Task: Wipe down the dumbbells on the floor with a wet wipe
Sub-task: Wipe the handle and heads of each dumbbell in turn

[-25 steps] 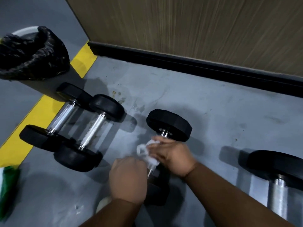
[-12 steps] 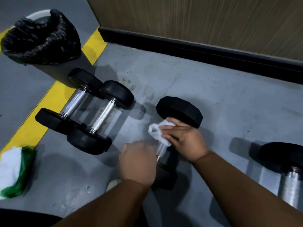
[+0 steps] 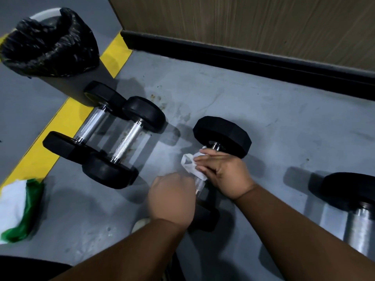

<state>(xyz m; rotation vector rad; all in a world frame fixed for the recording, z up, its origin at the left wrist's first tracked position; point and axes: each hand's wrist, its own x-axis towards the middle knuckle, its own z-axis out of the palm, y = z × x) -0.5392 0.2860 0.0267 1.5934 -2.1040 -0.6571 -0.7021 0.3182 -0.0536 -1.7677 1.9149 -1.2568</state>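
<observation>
mostly crumpled white wipe (image 3: 191, 166) in right hand's (image 3: 224, 175) grip, left hand (image 3: 172, 199) fisted beside chrome bar.

No readable text, label, brand, number or sign anywhere: none on dumbbell heads, wipe, green-and-white pack, bin liner, floor stripe or wall.

We see black dumbbell heads (image 3: 222, 134) on knurled silver handles (image 3: 126, 141), a white wet wipe (image 3: 191, 166), a grey floor (image 3: 253, 110) crossed by a yellow stripe (image 3: 54, 136), a black bin liner (image 3: 50, 45), a green-and-white packet (image 3: 22, 207), and a wood-grain brown wall (image 3: 243, 23) over black skirting (image 3: 243, 57).
</observation>
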